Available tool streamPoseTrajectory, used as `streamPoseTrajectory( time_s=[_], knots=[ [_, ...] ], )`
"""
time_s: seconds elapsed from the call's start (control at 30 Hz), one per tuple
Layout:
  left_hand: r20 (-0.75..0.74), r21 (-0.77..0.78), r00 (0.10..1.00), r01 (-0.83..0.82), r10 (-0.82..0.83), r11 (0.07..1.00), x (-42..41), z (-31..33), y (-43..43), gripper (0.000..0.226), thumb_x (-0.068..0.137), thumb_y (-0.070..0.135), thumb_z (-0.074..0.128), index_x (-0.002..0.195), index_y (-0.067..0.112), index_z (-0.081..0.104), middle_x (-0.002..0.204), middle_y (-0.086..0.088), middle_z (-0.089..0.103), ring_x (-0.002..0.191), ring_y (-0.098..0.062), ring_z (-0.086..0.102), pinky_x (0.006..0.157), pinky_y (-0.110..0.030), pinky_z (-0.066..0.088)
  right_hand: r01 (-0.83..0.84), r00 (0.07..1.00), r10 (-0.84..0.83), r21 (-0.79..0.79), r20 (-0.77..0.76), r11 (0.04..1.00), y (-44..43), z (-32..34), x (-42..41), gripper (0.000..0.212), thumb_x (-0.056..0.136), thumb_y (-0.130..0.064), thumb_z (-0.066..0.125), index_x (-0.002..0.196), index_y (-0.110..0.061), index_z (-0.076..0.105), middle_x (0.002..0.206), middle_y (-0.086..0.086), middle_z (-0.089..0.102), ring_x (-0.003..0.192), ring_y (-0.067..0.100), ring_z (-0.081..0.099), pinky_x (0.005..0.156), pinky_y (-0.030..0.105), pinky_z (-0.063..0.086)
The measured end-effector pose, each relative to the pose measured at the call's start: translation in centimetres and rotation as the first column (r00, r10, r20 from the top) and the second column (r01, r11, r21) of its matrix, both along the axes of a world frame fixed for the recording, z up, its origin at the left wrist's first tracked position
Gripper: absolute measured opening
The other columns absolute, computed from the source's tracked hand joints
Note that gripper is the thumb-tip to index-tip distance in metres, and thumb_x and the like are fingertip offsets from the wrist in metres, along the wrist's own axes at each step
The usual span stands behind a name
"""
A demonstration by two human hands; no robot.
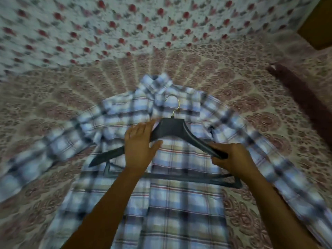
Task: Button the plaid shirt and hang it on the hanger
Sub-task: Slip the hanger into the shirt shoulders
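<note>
Two bare forearms enter from the bottom edge, over the lower front of the plaid shirt (179, 203). Shirt lies flat, front up, on a pink patterned bedsheet (242, 90), hem toward the viewer, collar (158, 81) at the far end. Motion blur hides the buttons; cannot tell whether the placket is fastened. Dark hanger (172, 128) sits over the chest. Left hand (140, 148) grips its left shoulder close to the neck, fingers laid over the top, thumb tucked under. Right hand (231, 157) has its fingers curled round the outer end of the right arm. The hanger's left tip points out past the shirt's side edge toward the armpit of the left sleeve; its lower bar crosses the chest just nearer than both hands. Gold hook (173, 105) points away, lying over the yoke just short of the collar. Sleeves fan out, one to the left frame edge, one down the right side. Bare sheet shows outside both sleeves and beyond the collar. Farther off, a white cloth with red flower print (125, 24) borders the sheet. A dark maroon cloth (301, 94) lies at right, well apart from the sleeve. A brown wooden edge (318, 24) fills the top right corner.
</note>
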State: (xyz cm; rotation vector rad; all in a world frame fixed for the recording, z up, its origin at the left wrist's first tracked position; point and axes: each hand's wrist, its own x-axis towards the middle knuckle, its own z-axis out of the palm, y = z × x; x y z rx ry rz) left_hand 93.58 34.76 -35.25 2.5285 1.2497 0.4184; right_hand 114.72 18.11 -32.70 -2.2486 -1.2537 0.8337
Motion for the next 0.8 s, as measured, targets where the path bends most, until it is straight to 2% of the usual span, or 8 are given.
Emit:
streamPoseTrajectory(
  time_s=[0.1, 0.17, 0.23, 0.3, 0.4, 0.53, 0.67, 0.8],
  knots=[
    [0.081, -0.11, 0.996, -0.014, 0.023, 0.994, -2.9, -0.3, 2.0, 0.054, 0.079, 0.042, 0.056, 0.128, 0.018, 0.054, 0.092, -0.016, 0.071, 0.079, -0.036, 0.066, 0.069, -0.042, 0.054, -0.095, 0.994, 0.094, 0.017, 0.05, 0.995, 2.1, 0.0, -1.9, 0.037, 0.08, -0.012, 0.069, 0.115, -0.023, 0.066, 0.087, 0.014, 0.073, 0.067, 0.024, 0.061, 0.058, 0.033, 0.047],
    [0.125, -0.1, 0.99, -0.045, 0.058, 0.994, -3.9, -0.3, 2.7, 0.046, 0.083, 0.033, 0.061, 0.125, 0.014, 0.057, 0.084, -0.02, 0.07, 0.071, -0.037, 0.065, 0.06, -0.034, 0.047, -0.114, 0.984, 0.114, -0.011, 0.136, 0.993, 3.6, -0.1, -2.8, 0.038, 0.084, -0.02, 0.067, 0.121, -0.025, 0.062, 0.094, 0.01, 0.072, 0.066, 0.014, 0.057, 0.054, 0.023, 0.039],
    [0.157, -0.099, 0.978, -0.124, 0.139, 0.987, -4.9, -0.7, 4.0, 0.043, 0.085, 0.029, 0.062, 0.124, 0.012, 0.058, 0.077, -0.022, 0.069, 0.064, -0.037, 0.062, 0.054, -0.029, 0.038, -0.085, 0.968, 0.071, 0.05, 0.24, 0.995, 5.4, -0.4, -3.4, 0.042, 0.086, -0.027, 0.066, 0.126, -0.021, 0.057, 0.11, 0.009, 0.069, 0.089, 0.021, 0.063, 0.072, 0.027, 0.047],
    [0.158, -0.116, 0.952, -0.245, 0.261, 0.963, -5.9, -0.9, 5.5, 0.041, 0.087, 0.029, 0.062, 0.125, 0.014, 0.057, 0.079, -0.021, 0.068, 0.063, -0.036, 0.06, 0.053, -0.029, 0.036, -0.049, 0.952, -0.021, 0.217, 0.307, 0.975, 7.0, -1.2, -3.5, 0.049, 0.085, -0.03, 0.066, 0.128, -0.01, 0.055, 0.128, 0.014, 0.06, 0.116, 0.032, 0.056, 0.097, 0.04, 0.045],
    [0.136, -0.154, 0.889, -0.417, 0.437, 0.896, -7.7, -1.1, 8.2, 0.036, 0.09, 0.029, 0.06, 0.122, 0.012, 0.058, 0.088, -0.022, 0.068, 0.072, -0.036, 0.059, 0.059, -0.033, 0.037, 0.082, 0.944, -0.176, 0.316, 0.28, 0.945, 9.1, -2.4, -3.6, 0.058, 0.091, -0.032, 0.058, 0.14, -0.009, 0.039, 0.148, 0.012, 0.037, 0.137, 0.027, 0.035, 0.111, 0.043, 0.031],
    [0.082, -0.18, 0.79, -0.588, 0.607, 0.789, -9.8, -2.0, 11.6, 0.029, 0.091, 0.026, 0.058, 0.109, 0.004, 0.062, 0.088, -0.028, 0.065, 0.076, -0.041, 0.059, 0.06, -0.038, 0.038, 0.187, 0.964, -0.228, 0.259, 0.135, 0.948, 12.0, -4.5, -4.3, 0.055, 0.093, -0.029, 0.053, 0.141, -0.007, 0.038, 0.146, 0.013, 0.041, 0.135, 0.028, 0.037, 0.111, 0.04, 0.03],
    [0.108, -0.205, 0.723, -0.655, 0.682, 0.727, -10.1, -2.8, 14.4, 0.03, 0.087, 0.029, 0.062, 0.11, 0.01, 0.064, 0.091, -0.025, 0.067, 0.079, -0.043, 0.062, 0.066, -0.048, 0.049, 0.112, 0.983, -0.131, 0.14, 0.131, 0.984, 16.2, -7.6, -5.1, 0.05, 0.093, -0.03, 0.052, 0.138, -0.009, 0.043, 0.143, 0.01, 0.044, 0.132, 0.026, 0.041, 0.107, 0.034, 0.033],
    [0.12, -0.212, 0.693, -0.682, 0.711, 0.7, -9.6, -3.4, 16.3, 0.032, 0.087, 0.03, 0.063, 0.113, 0.012, 0.064, 0.097, -0.022, 0.068, 0.084, -0.042, 0.062, 0.065, -0.039, 0.043, -0.039, 0.991, 0.023, 0.118, 0.13, 0.992, 21.6, -9.5, -5.4, 0.036, 0.089, -0.027, 0.055, 0.119, -0.009, 0.062, 0.146, 0.017, 0.038, 0.135, 0.031, 0.037, 0.109, 0.036, 0.031]
  ],
)
